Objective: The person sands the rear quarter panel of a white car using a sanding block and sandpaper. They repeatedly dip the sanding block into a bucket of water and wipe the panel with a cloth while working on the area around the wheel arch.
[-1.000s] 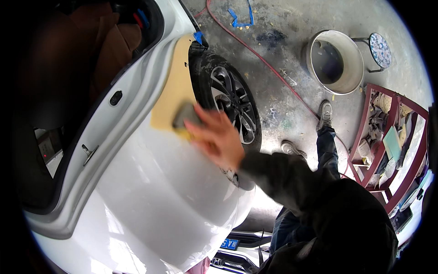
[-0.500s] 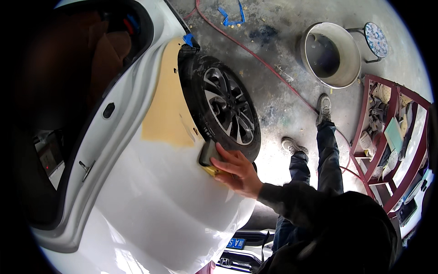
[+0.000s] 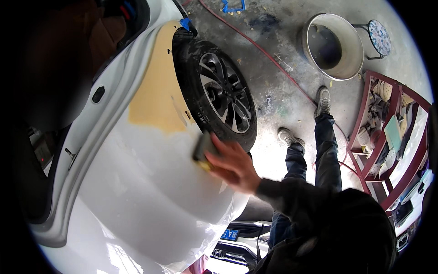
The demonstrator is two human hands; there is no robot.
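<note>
My left hand (image 3: 235, 166) is closed round a dark grey sanding block (image 3: 204, 150) with a yellow lower edge. The block rests against the white car panel (image 3: 150, 169), just below the beige filler patch (image 3: 153, 98) and beside the front of the wheel arch. Hand and block are slightly blurred. That patch curves along the arch and shows a few small dark spots near its edge. Beyond the block stands the car's wheel (image 3: 226, 93), a black tyre on a spoked rim. My right hand does not show.
A large bucket of dark liquid (image 3: 358, 57) and a round patterned stool (image 3: 379, 37) stand on the concrete floor. A red hose (image 3: 260, 48) runs across it. To the right is a dark-red rack (image 3: 396, 137) full of supplies. Another car's front (image 3: 242, 237) shows at the bottom.
My left hand and the sanding block have moved slightly along the panel, farther from the beige patch. The whole view has shifted, so car and wheel appear higher and more to the left.
</note>
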